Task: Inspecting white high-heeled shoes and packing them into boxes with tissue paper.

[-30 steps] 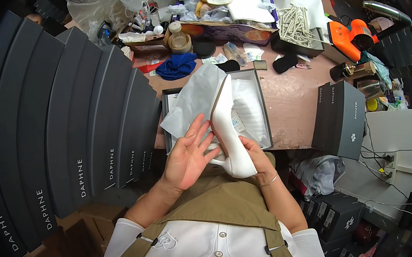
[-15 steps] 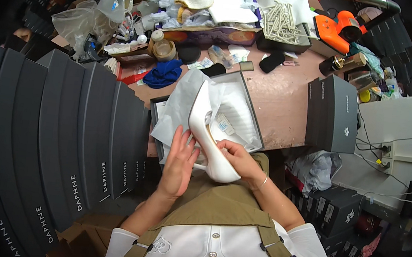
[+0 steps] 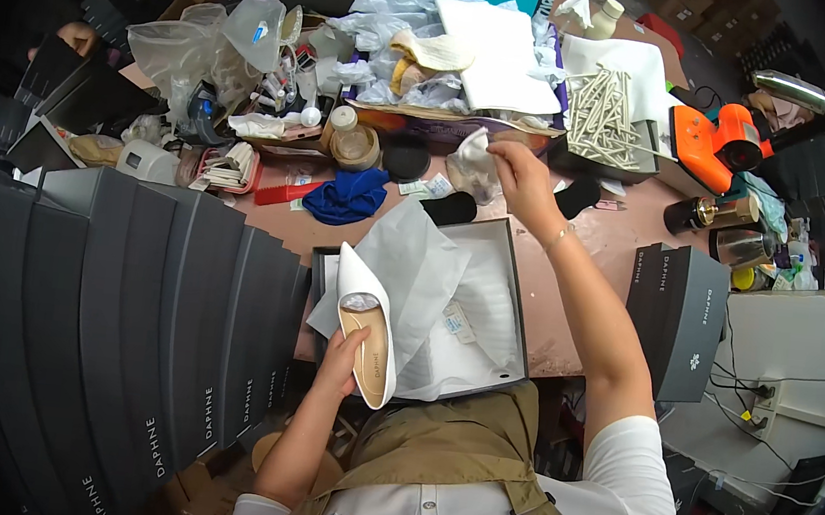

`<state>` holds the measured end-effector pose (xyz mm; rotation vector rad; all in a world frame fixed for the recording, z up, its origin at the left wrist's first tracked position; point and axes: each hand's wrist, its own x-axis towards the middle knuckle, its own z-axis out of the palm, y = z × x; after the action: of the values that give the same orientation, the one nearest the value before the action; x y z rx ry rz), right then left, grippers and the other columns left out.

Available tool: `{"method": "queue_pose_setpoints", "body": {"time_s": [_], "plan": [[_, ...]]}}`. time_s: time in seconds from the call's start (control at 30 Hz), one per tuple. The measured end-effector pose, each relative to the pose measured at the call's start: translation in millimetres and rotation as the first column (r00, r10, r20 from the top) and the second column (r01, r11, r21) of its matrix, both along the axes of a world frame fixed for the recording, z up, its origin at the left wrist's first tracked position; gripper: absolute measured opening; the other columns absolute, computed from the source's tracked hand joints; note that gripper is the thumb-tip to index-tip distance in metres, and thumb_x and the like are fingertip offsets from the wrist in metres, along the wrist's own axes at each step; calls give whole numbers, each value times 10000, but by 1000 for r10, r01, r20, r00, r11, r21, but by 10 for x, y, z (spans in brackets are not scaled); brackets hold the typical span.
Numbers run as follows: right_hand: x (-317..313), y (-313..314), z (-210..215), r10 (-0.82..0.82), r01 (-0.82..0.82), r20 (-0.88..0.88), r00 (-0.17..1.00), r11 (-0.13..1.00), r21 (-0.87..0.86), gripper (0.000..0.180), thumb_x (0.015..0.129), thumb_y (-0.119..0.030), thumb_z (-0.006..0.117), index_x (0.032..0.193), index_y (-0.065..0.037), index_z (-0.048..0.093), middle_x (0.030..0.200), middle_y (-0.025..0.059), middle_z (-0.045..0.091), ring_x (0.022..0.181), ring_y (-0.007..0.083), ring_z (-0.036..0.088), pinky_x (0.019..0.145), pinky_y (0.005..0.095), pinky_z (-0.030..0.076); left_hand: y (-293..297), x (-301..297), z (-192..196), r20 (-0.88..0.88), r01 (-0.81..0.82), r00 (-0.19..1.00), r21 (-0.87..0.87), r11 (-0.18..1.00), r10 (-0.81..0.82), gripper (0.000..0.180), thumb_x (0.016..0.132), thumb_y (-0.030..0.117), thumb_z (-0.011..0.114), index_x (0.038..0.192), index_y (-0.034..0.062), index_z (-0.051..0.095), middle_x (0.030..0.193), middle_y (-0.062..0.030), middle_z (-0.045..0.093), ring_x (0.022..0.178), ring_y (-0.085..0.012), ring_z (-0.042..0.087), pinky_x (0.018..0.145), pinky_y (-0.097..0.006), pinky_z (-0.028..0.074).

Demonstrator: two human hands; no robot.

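Observation:
A white pointed high-heeled pump (image 3: pixel 358 274) with a tan insole is in my left hand (image 3: pixel 339 362), thumb over its side edge. Crumpled paper shows inside the toe; the heel is hidden. My right arm stretches to the far side of the table, and my right hand (image 3: pixel 529 184) pinches a small white piece of soft cloth or tissue (image 3: pixel 473 145). Beneath the shoe lies an open grey shoebox (image 3: pixel 519 314) on the table. In it are white tissue paper (image 3: pixel 422 259), a white padded wrapping (image 3: pixel 488 306) and a small printed card (image 3: pixel 459 323).
Dark shoeboxes (image 3: pixel 117 297) stand stacked at the left, more (image 3: pixel 684 321) at the right. Along the back are a box of white sticks (image 3: pixel 603 117), an orange tool (image 3: pixel 707 138), a blue cloth (image 3: pixel 346 196), a jar (image 3: pixel 354 143) and a red comb (image 3: pixel 284 193).
My right hand has left the shoe and reached far forward, taking hold of the white piece. My left hand now grips the shoe, turned insole up and shifted left. The view has tilted up.

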<state>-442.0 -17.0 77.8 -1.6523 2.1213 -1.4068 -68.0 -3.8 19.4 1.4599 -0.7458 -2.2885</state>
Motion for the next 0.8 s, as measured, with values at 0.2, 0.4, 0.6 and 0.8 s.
{"method": "queue_pose_setpoints", "body": {"time_s": [0.2, 0.4, 0.6, 0.8], "plan": [[-27, 71, -503, -83, 167, -223, 971, 906, 389, 442, 792, -157, 649, 1208, -67, 527, 1159, 199, 553, 1073, 383, 532, 903, 487, 438, -125, -15, -624, 67, -61, 996, 85, 995, 55, 337, 917, 179, 570, 1188, -13, 519, 1034, -110, 619, 917, -208, 627, 783, -339, 509], [1021, 1248, -596, 173, 13, -389, 905, 902, 432, 277, 812, -51, 628, 1086, -13, 602, 1075, 192, 623, 1011, 367, 588, 875, 421, 476, 126, 143, -265, 438, 304, 885, -799, 519, 156, 512, 900, 152, 609, 1335, -36, 416, 1293, -222, 479, 1214, -296, 474, 989, -383, 405], [1173, 1443, -658, -48, 40, 25, 999, 962, 271, 211, 859, 5, 543, 1056, 3, 619, 1131, 173, 619, 1058, 328, 587, 907, 370, 466, 761, -516, 335, 322, 443, 875, -834, 328, -361, 791, 826, 203, 701, 1443, -7, 253, 1434, -239, 340, 1344, -346, 344, 1066, -399, 344], [648, 2096, -1005, -386, 305, 883, 267, 903, 302, 266, 978, -124, 452, 1189, -14, 570, 1101, 47, 623, 993, 133, 587, 841, 263, 469, 850, -1124, -598, 223, 497, 867, -451, 741, -446, 1055, 780, 283, 753, 1486, 7, 20, 1430, -225, 351, 1296, -358, 392, 1012, -394, 399]]}}
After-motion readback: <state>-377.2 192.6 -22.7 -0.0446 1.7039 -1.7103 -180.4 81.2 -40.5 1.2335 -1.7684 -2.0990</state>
